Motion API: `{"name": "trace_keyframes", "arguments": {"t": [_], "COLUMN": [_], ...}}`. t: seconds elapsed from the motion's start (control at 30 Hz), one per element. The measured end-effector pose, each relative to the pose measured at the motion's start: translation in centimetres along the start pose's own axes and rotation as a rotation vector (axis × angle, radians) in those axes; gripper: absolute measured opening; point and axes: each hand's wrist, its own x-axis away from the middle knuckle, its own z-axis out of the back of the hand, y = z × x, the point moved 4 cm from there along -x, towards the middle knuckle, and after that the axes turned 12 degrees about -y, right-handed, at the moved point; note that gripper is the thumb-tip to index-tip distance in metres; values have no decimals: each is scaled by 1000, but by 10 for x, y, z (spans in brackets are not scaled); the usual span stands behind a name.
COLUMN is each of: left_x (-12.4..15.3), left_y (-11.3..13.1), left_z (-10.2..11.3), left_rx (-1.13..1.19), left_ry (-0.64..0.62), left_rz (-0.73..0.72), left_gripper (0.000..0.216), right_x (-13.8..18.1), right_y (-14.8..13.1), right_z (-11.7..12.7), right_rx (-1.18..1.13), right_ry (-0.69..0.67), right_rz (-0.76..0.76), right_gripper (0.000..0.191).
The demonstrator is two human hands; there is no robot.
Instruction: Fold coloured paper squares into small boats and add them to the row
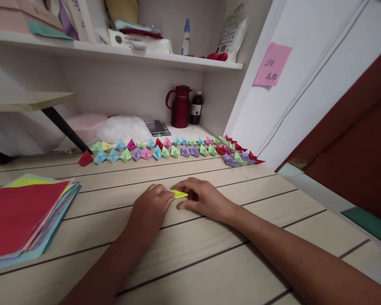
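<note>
Pale planks with dark seams make up the table (209, 258), and rows of small paper boats (157, 153) in many colours stand along its far side, bunched more closely at their right end. Behind the boats rises a white shelf unit (114, 51); well to the right of them is a dark red door (352, 123). Nearer than the boats and to their left lies a stack of coloured paper (22, 216), a red sheet on top. Behind the boats sit a whitish plastic bag (123, 129), a dark red jug (180, 110) and a dark bottle (196, 110). In front of the boats, the left hand (152, 203) pinches one end of a folded piece of yellow paper (179, 194) between closed fingers and thumb. Right of that, also before the boats, the right hand (206, 199) curves around the paper's pointed end, thumb and fingers well parted; whether they touch it, I cannot tell. Above the boats' right end hangs a pink note (273, 64) with handwriting.
</note>
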Motion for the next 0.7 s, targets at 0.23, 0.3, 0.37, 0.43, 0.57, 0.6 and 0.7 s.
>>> {"name": "trace_keyframes", "arguments": {"t": [0.23,0.3,0.37,0.43,0.57,0.6,0.7], "left_x": [-5,-5,-5,-5,-5,-5,-5], "left_y": [-11,-16,-21,-24,-14,-7,14], "left_z": [1,3,6,7,-3,-6,-9], "left_rx": [311,457,588,731,1088,1168,1335], "left_ry": [18,77,179,275,269,241,220], "left_rz": [104,105,108,150,262,267,227], "left_gripper": [17,12,14,13,29,37,52], "right_x": [-2,-2,-2,-3,-2,-1,0], "right_y": [3,4,4,0,-5,-4,-5], "right_z": [-3,-2,-5,-9,-11,-11,-12], "right_rx": [86,-175,-534,-804,-1143,-1210,-1355], "right_ry": [158,219,239,230,282,300,314], "right_rz": [-74,-161,-241,-275,-225,-211,-192], "right_gripper": [13,11,17,23,26,26,27]}}
